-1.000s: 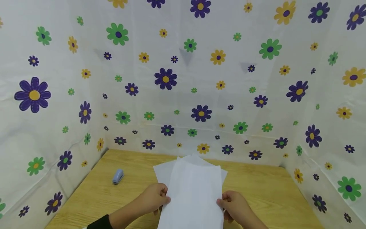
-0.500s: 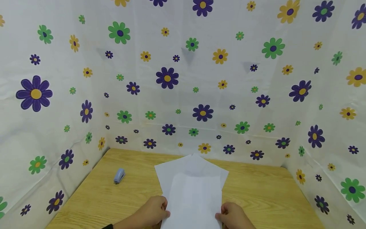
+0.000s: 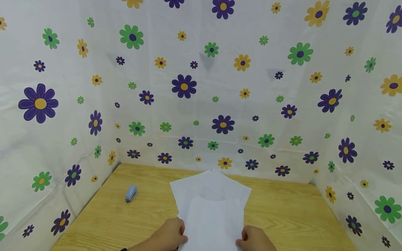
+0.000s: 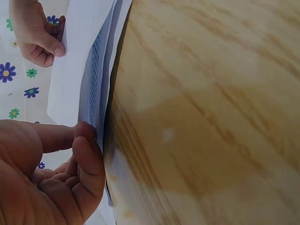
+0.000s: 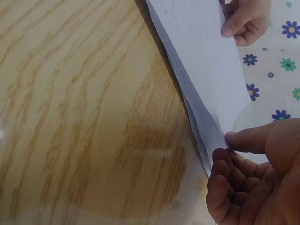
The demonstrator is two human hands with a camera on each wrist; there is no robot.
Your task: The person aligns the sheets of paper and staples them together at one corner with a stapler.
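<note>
A white sheet of paper [image 3: 211, 223] spans the space between both hands, its far edge bowed over other white sheets [image 3: 187, 191] fanned out on the table. My left hand [image 3: 169, 233] pinches its left edge between thumb and fingers. On the opposite edge, my right hand [image 3: 255, 238] pinches it the same way. In the left wrist view, rows of print [image 4: 95, 70] show between the layers beside the left thumb and fingertips. The right wrist view has the paper's edge [image 5: 187, 93] close over the tabletop, more layers beneath it. The near end falls below the head view.
A small light-blue stapler [image 3: 131, 193] lies on the wooden table [image 3: 289, 209] to the left. White cloth with printed flowers [image 3: 201, 104] walls the table at the back and both sides.
Both hands have come down and nearer with the sheet, its far edge dropping lower in view. More of the fanned sheets behind it shows. The stapler stays where it was.
</note>
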